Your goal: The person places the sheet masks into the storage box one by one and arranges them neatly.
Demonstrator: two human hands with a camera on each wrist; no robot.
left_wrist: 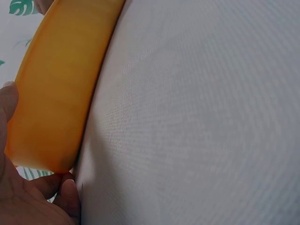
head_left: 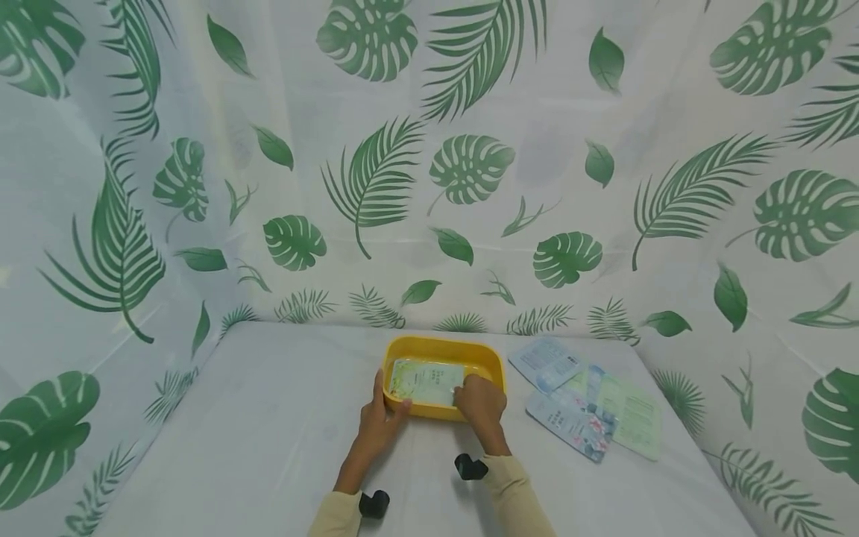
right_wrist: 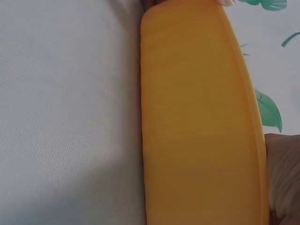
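A yellow plastic tray [head_left: 443, 342] sits on the white tabletop. My left hand [head_left: 380, 419] holds its near left corner, with the thumb on the front rim and the fingers round the left end. In the left wrist view, those fingers [left_wrist: 47, 187] curl at the tray's lower corner. Inside the tray lies a pale green sheet mask packet [head_left: 424, 380] with a leafy print. My right hand [head_left: 482, 403] reaches over the front rim and pinches the packet's right end; its fingertips are partly hidden. From the right wrist, mostly the tray's outer wall [right_wrist: 201, 112] shows.
Several more packets lie overlapping to the tray's right: a blue one [head_left: 545, 364], a floral one [head_left: 576, 424] and a green one [head_left: 634, 418]. White cloth with green leaf prints [head_left: 429, 186] hangs behind the table [head_left: 268, 432] and along both sides.
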